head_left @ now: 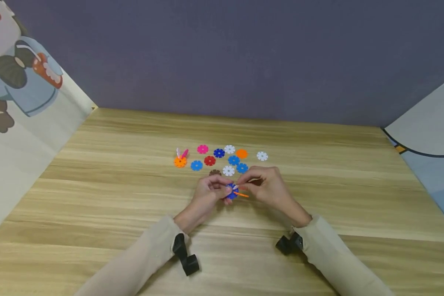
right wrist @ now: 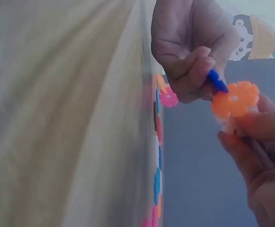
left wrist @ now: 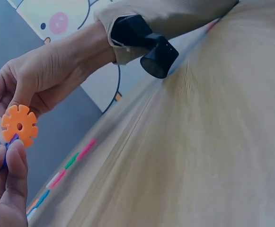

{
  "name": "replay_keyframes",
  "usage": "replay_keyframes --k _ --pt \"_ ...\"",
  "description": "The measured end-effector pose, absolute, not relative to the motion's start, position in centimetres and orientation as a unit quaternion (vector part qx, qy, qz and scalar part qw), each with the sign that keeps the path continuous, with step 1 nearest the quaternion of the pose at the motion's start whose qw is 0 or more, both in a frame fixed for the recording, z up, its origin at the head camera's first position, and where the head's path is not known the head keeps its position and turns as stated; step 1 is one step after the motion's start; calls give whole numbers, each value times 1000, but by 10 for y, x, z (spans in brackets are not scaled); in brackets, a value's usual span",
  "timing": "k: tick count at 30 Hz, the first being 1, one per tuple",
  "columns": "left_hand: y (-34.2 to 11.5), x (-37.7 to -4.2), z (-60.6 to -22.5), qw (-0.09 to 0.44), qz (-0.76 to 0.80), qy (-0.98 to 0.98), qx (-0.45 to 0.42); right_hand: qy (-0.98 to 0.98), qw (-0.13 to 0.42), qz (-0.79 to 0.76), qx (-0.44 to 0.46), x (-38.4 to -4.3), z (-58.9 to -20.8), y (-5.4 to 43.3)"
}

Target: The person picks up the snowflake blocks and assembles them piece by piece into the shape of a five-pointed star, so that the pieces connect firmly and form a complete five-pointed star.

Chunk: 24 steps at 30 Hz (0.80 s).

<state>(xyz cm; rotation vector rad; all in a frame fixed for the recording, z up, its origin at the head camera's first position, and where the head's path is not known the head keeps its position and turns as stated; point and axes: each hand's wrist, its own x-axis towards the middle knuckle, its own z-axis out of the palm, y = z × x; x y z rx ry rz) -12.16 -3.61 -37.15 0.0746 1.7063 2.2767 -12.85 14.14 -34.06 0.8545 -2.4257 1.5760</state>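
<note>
Blue, round, notched plastic disc (head_left: 230,195): gripped by the fingers of the left hand (head_left: 206,195) above the pale wood-grain table (head_left: 114,197), at 6 o'clock from the loose multicoloured discs (head_left: 209,160). Orange, round plastic disc (left wrist: 27,119): notched rim, central hole; edge-on in head view, toward 4 o'clock of the blue. White plastic disc (right wrist: 229,126): partly hidden, pinched by the right hand's (head_left: 269,187) fingers.

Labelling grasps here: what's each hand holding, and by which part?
Left hand pinches the blue disc on its side away from the orange disc. Right hand pinches the white piece near its edge; exact spot partly hidden.
</note>
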Motion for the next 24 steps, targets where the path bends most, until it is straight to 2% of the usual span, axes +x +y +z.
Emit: replay_keyframes --k 13,21,24 --pt "-43 -126 -370 152 755 632 88 -829 30 484 279 -131 -335 148" --pt "-60 -136 -365 118 727 672 74 -842 81 458 273 -138 -334 156" --pt "-68 -143 -363 107 715 688 65 -852 78 451 255 -143 -332 162"
